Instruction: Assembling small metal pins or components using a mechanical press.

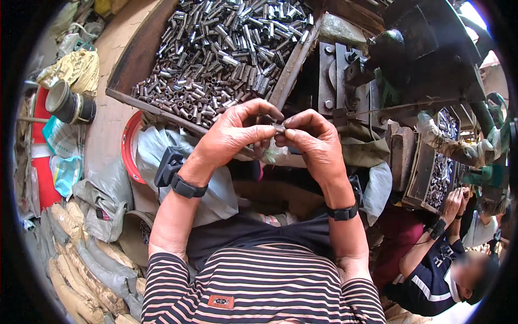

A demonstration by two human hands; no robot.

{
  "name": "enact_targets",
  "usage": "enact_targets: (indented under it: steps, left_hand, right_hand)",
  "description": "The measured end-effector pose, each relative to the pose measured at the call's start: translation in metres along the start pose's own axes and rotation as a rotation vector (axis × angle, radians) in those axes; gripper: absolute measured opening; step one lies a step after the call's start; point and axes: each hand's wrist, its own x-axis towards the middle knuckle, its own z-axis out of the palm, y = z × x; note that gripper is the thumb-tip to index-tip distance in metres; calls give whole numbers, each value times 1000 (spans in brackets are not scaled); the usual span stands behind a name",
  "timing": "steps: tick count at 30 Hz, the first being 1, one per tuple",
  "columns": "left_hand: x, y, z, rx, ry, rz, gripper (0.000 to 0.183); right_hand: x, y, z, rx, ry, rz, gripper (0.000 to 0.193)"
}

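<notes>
My left hand [229, 137] and my right hand [317, 143] meet in front of my chest, at the near edge of a wooden bin. Between the thumbs and fingertips of both is a small metal tube [278, 128], mostly covered by the fingers. Each hand is closed in a pinch on it. Just beyond my hands, a heap of short metal tubes [221, 59] fills the bin [127, 100]; some are shiny, others dull brown.
At the right stands a dark machine [345, 75] with bolted steel plates. Beyond it a co-worker [431, 270] reaches toward another box [413, 178] of metal tubes. Stacked sacks [81, 264], a grey plastic bag [105, 200] and a dark cylindrical container [70, 105] stand at the left.
</notes>
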Motion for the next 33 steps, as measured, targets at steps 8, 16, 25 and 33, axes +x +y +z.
enact_targets:
  steps: [8, 16, 25, 33]
  left_hand:
    - [10, -7, -12, -388, 143, 121, 13]
    - [11, -6, -48, -514, 284, 149, 25]
    - [14, 10, -66, 109, 425, 80, 18]
    - [21, 9, -68, 849, 373, 201, 17]
  right_hand:
    - [27, -17, 4, -340, 46, -144, 14]
    - [103, -31, -1, -1299, 204, -742, 13]
    - [154, -18, -4, -1903, 206, -706, 19]
    - [152, -17, -1, -1830, 175, -695, 19]
